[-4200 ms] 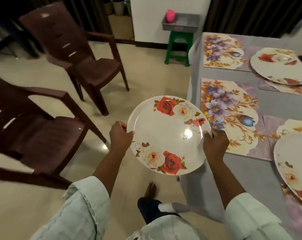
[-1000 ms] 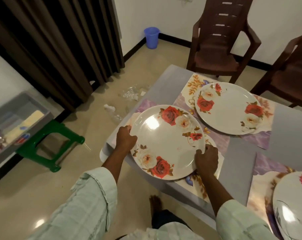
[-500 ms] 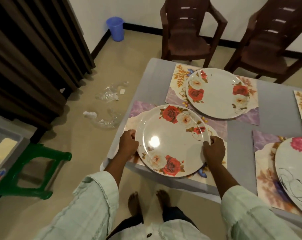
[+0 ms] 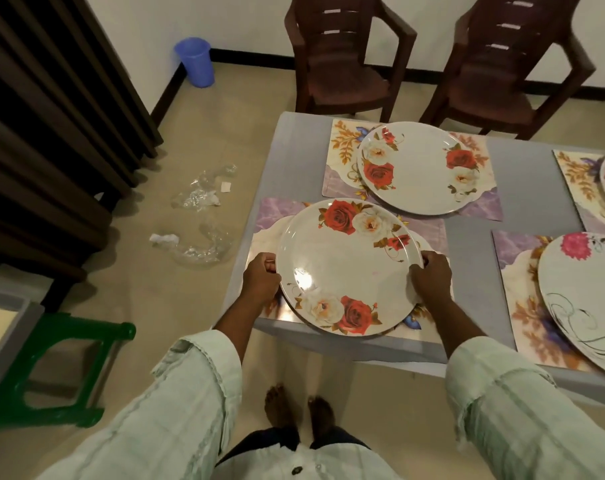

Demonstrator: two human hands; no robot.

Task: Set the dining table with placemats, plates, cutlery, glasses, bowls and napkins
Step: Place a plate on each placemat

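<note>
1. Dark curtains (image 4: 51,116) hang along the left wall above a tiled floor (image 4: 197,140), where crumpled clear wrapping (image 4: 200,216) lies, probably cast off from unpacked tableware; a green stool (image 4: 62,368) and a blue bin (image 4: 194,62) stand nearby.
2. At the grey tabletop (image 4: 290,157) corner, the left hand (image 4: 261,280) grips the near left rim of the rose plate (image 4: 349,265), fingers curled at its edge.
3. That plate sits over the near placemat (image 4: 269,216), roughly centred, low and apparently resting on or just above it. Holding both sides likely lets the person square it to the mat.
4. The right hand (image 4: 430,278) curls round the opposite rim, balancing the grip.
5. Behind, a matching plate (image 4: 420,168) lies on its own placemat (image 4: 340,140), facing two brown chairs (image 4: 342,64).
6. Farther right, a pink-flowered plate (image 4: 581,299) covers another placemat (image 4: 515,268); cutlery, glasses, bowls and napkins are not in sight, so plates seem the current stage.
</note>
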